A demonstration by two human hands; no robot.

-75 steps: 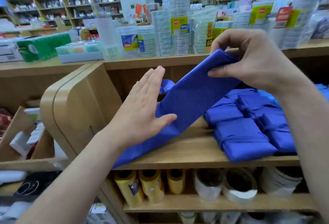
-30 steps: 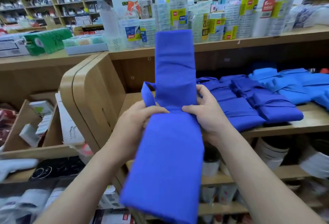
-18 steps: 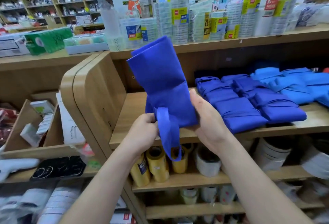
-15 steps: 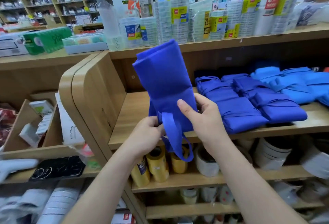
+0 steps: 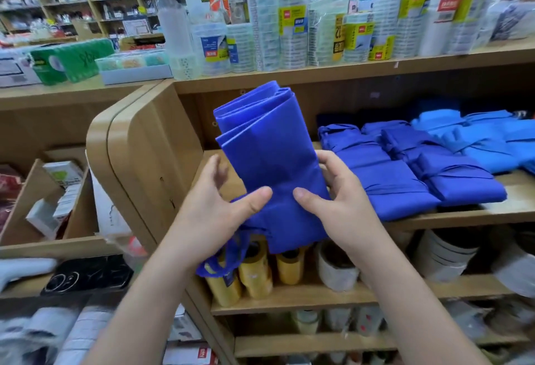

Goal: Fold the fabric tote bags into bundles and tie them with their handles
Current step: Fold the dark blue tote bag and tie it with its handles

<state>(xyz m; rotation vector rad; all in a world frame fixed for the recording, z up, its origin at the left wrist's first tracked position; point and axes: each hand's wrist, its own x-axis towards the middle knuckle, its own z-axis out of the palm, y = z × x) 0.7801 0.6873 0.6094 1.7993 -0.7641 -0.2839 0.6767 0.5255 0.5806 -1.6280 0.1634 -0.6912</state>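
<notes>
Head view: left hand (image 5: 214,214) and right hand (image 5: 341,199) grip folded, layered blue tote bag (image 5: 269,147).

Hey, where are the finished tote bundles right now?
In the head view, the tied blue bundles lie on the wooden shelf at the right, just past the right hand, one shelf above the tape rolls.
</notes>
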